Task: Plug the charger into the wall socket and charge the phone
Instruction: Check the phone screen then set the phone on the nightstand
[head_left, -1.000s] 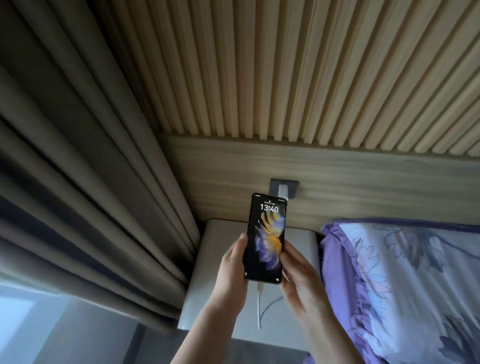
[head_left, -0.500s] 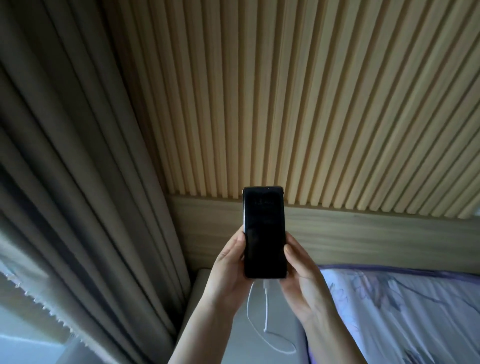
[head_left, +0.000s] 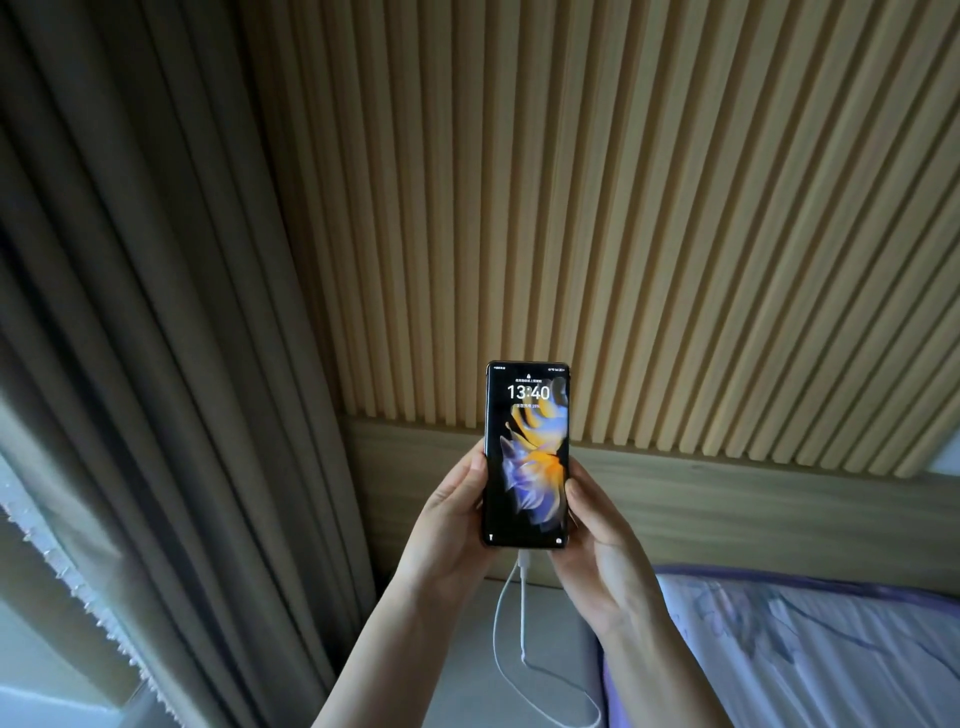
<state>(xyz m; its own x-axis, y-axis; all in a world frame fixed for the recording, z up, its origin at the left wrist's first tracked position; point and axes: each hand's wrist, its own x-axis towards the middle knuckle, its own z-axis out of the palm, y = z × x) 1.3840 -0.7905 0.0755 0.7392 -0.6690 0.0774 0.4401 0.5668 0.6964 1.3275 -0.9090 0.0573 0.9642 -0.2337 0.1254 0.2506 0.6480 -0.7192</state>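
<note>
While cabled, phone (head_left: 526, 454) in hands (head_left: 452, 519).

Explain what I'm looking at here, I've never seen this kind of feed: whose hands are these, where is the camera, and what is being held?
There is no machine here: a person does the job with bare hands. The single picture comes from a wide-angle camera worn on the person's head, looking forward and down. The left hand and right hand together hold a phone upright, one on each side edge. Its screen is lit and reads 13:40. A white cable is plugged into the phone's bottom edge and loops down over a grey bedside surface. Behind is a slatted wooden wall, with a curtain at the left and purple bedding at the right. The wall socket is not visible now.
</note>
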